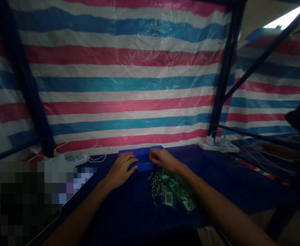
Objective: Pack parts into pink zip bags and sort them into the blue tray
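At twelve o'clock, striped tarp. Toward six, blue table; on it, bin near tarp. Left hand at bin's eight, thumb wide from fingers. Right hand at bin's three, fingertips narrow; cannot tell if holding anything. Packets at bin's five; metal parts at packets' nine.

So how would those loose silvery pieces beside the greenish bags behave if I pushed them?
The pieces would probably scatter, since they lie loose on the table. Some might roll, judging by their small, elongated shapes.
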